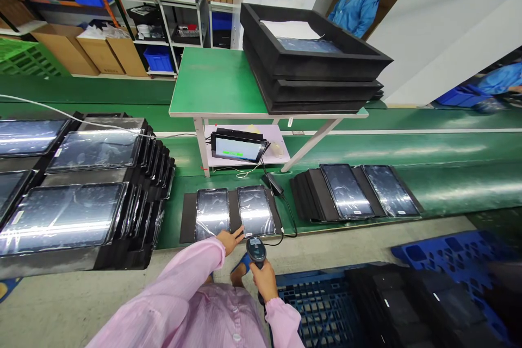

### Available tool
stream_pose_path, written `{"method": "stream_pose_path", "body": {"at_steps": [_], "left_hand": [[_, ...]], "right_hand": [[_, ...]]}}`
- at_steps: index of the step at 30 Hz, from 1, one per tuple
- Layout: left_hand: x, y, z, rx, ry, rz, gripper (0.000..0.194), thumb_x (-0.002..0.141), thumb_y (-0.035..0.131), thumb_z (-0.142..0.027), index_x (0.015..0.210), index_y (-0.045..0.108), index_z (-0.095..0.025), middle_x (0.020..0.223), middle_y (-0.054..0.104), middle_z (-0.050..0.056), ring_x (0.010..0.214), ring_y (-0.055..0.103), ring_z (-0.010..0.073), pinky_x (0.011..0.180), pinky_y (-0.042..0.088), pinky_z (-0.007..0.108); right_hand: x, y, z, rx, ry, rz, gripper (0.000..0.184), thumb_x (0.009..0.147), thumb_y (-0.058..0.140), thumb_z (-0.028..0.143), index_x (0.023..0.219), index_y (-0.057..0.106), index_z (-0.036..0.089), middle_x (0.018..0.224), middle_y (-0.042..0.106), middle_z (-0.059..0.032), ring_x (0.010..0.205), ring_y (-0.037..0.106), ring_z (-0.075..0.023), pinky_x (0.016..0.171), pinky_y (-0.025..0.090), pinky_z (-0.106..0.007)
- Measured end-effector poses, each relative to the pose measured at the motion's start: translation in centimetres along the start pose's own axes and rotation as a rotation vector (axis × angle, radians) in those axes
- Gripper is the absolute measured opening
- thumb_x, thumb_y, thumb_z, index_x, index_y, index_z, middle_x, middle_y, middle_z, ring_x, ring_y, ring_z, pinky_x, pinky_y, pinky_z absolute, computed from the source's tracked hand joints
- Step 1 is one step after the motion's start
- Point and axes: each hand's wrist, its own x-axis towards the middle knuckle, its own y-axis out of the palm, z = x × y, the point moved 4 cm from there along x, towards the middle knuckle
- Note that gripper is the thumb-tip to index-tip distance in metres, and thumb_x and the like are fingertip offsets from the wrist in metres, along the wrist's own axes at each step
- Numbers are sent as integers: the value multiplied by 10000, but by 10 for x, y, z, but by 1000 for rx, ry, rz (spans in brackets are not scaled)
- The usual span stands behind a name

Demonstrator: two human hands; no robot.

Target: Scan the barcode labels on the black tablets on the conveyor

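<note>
My right hand (266, 281) is wrapped round the handle of a dark handheld barcode scanner (256, 250), its head pointing away from me. My left hand (230, 240) reaches out with fingers apart at the near left corner of a film-covered display panel (256, 209), close to a small white label (248, 234). To its left lies a second display panel (212, 213). Both panels rest on a black foam sheet (188, 220) on the green surface. A black cable runs along the right side of the foam.
Stacks of panels on foam (87, 209) rise at left; another foam stack with two panels (346, 190) lies at right. A green table (216, 81) bears black foam trays (322, 73), with a lit screen (238, 148) below. Blue pallets (314, 304) and a person in blue (359, 5) are on the right.
</note>
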Motion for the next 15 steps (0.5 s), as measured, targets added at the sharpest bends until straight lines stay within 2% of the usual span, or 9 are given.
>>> {"method": "stream_pose_path", "body": {"at_steps": [5, 15], "left_hand": [[-1, -4, -6, 40, -17, 31, 723, 775, 525, -59, 1454, 474, -303, 1599, 315, 117, 796, 695, 218, 636, 560, 356], [-11, -27, -23, 88, -55, 79, 712, 793, 568, -84, 1463, 453, -295, 1591, 325, 136, 890, 704, 277, 697, 571, 407]], "right_hand": [[0, 2, -1, 3, -1, 6, 260, 713, 604, 396, 851, 655, 181, 548, 601, -4, 519, 578, -188, 501, 400, -257], [-14, -5, 8, 61, -36, -22, 313, 686, 617, 446, 848, 654, 180, 572, 616, -19, 570, 609, -216, 510, 424, -273]]}}
